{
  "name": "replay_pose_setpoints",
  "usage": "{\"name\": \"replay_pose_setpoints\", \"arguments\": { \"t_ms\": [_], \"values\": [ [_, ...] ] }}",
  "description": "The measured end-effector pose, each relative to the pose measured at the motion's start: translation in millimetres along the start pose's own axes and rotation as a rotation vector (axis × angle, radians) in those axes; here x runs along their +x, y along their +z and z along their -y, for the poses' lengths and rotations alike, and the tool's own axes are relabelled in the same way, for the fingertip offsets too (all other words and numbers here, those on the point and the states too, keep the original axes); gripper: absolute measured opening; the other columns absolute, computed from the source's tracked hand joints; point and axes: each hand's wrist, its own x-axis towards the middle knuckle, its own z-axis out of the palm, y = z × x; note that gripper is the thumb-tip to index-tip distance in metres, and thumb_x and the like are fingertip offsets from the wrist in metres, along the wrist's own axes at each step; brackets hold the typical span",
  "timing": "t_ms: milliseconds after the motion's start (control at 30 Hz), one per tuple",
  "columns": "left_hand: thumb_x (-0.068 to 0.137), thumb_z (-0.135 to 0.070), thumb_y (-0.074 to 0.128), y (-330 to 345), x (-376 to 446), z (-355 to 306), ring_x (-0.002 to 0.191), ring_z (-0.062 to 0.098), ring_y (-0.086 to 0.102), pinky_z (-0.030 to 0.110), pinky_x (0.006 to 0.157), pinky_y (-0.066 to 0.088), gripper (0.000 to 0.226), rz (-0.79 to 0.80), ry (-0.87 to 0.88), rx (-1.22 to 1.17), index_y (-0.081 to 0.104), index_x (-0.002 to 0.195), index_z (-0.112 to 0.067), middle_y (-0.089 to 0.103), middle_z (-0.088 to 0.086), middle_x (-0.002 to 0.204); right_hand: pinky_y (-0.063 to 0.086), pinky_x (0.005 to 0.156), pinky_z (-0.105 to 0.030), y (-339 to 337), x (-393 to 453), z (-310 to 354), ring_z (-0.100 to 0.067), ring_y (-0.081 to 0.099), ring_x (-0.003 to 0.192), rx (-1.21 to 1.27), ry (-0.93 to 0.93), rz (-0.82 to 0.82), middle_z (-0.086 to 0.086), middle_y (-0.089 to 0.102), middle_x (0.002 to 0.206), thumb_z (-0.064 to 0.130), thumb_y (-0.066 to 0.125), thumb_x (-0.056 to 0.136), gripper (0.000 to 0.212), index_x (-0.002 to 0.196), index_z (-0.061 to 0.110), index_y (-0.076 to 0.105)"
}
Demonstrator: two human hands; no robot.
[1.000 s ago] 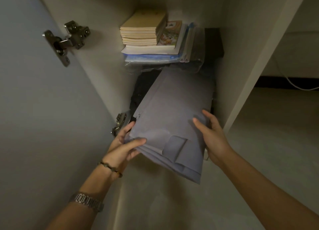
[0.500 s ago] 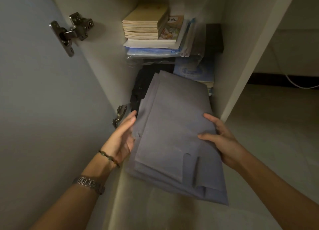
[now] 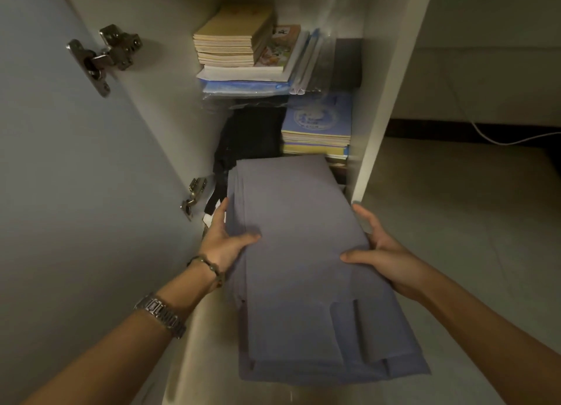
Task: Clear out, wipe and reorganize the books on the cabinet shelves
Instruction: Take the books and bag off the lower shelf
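Note:
A stack of folded grey fabric (image 3: 303,268) hangs in front of the open cabinet, held between both hands. My left hand (image 3: 223,240) grips its left edge, thumb on top. On the opposite edge my right hand (image 3: 378,253) holds it the same way, fingers under it. On the upper shelf lies a pile of yellow-covered books (image 3: 232,41) on top of a picture book (image 3: 277,48), white papers and blue plastic folders (image 3: 246,87). The lower shelf holds a pile of blue-covered books (image 3: 317,128) and a black cloth item (image 3: 249,137) beside it.
The cabinet door (image 3: 76,192) stands open at my left with two metal hinges (image 3: 104,55). The cabinet's white side panel (image 3: 391,79) rises on the right. Pale floor (image 3: 455,207) lies to the right, with a white cable (image 3: 501,137) near a dark skirting.
The grey fabric stack has come out of the lower shelf toward me, uncovering the blue-covered books behind it. Both hands moved back with it and now hold its two sides.

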Motion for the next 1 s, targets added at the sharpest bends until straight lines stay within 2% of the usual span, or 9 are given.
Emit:
{"name": "replay_pose_setpoints", "arguments": {
  "t_ms": [167,333,433,533,700,767,833,900,1000],
  "values": [
    [0.068,-0.006,0.078,20.0,-38.2,15.6,0.120,0.026,0.049,0.047,0.099,0.044,0.090,-0.099,-0.011,0.066,0.030,0.140,-0.029,0.048,0.000,0.132,0.053,0.089,-0.043,-12.8,-23.0,-5.7,-0.027,0.066,0.105,-0.041,0.132,0.096,-0.011,0.063,0.122,-0.008,0.074,0.068,0.107,0.146,0.039,0.018],
    [0.054,-0.018,0.084,47.1,-83.5,33.2,0.108,0.026,0.056,0.047,0.094,0.047,0.088,-0.119,-0.059,0.019,0.042,0.131,-0.016,0.057,0.005,0.120,0.055,0.086,-0.045,-35.8,-51.2,-12.6,-0.032,0.065,0.103,-0.037,0.221,0.122,-0.014,0.064,0.120,-0.013,0.063,0.078,0.086,0.143,0.032,0.029],
    [0.039,-0.034,0.078,69.2,-105.1,51.7,0.103,0.026,0.061,0.049,0.090,0.051,0.096,-0.115,-0.121,-0.009,0.050,0.128,-0.014,0.063,0.006,0.116,0.054,0.088,-0.045,-57.7,-69.9,-13.1,-0.029,0.065,0.106,-0.059,0.264,0.177,-0.011,0.062,0.124,-0.008,0.071,0.076,0.083,0.140,0.030,0.035],
    [0.033,-0.028,0.079,99.2,-117.4,75.3,0.102,0.027,0.061,0.049,0.090,0.050,0.101,-0.114,-0.193,-0.087,0.048,0.129,-0.015,0.063,0.008,0.115,0.057,0.083,-0.039,-80.7,-87.7,-16.0,-0.027,0.065,0.107,-0.073,0.299,0.176,-0.008,0.062,0.125,-0.012,0.066,0.078,0.079,0.139,0.028,0.037],
    [0.018,-0.033,0.077,153.6,-146.9,117.6,0.102,0.033,0.061,0.057,0.091,0.048,0.114,-0.108,-0.339,-0.195,0.047,0.125,-0.009,0.061,0.018,0.117,0.055,0.087,-0.040,-116.1,-112.6,-22.1,-0.026,0.064,0.108,-0.195,0.347,0.196,-0.008,0.057,0.128,-0.015,0.064,0.078,0.081,0.139,0.030,0.035],
    [0.021,-0.030,0.080,170.0,-158.6,111.3,0.100,0.032,0.062,0.055,0.090,0.049,0.110,-0.073,-0.362,-0.170,0.048,0.124,-0.008,0.062,0.017,0.115,0.056,0.085,-0.040,-130.2,-123.0,-25.1,-0.026,0.064,0.107,-0.216,0.374,0.188,-0.008,0.056,0.128,-0.014,0.064,0.078,0.081,0.138,0.033,0.036],
    [0.040,-0.014,0.085,185.4,-163.0,104.0,0.102,0.029,0.060,0.049,0.093,0.048,0.093,-0.041,-0.354,-0.136,0.047,0.125,-0.009,0.061,0.013,0.116,0.057,0.083,-0.040,-145.4,-133.7,-29.9,-0.026,0.065,0.104,-0.215,0.389,0.154,-0.007,0.057,0.127,-0.012,0.066,0.078,0.081,0.136,0.036,0.037],
    [0.060,0.005,0.081,200.5,-158.9,101.9,0.109,0.028,0.056,0.046,0.097,0.045,0.079,-0.012,-0.342,-0.140,0.044,0.128,-0.012,0.057,0.010,0.121,0.057,0.081,-0.040,-160.6,-142.9,-36.2,-0.025,0.066,0.102,-0.203,0.389,0.094,-0.006,0.059,0.125,-0.011,0.067,0.077,0.080,0.134,0.038,0.039],
    [0.069,0.005,0.076,221.1,-145.8,96.2,0.114,0.027,0.054,0.045,0.098,0.045,0.085,0.113,-0.296,-0.139,0.037,0.139,-0.023,0.055,0.004,0.127,0.057,0.079,-0.039,-179.9,-152.1,-50.2,-0.026,0.067,0.100,-0.150,0.368,-0.041,-0.008,0.061,0.122,-0.010,0.067,0.076,0.080,0.134,0.038,0.041]
  ]
}}
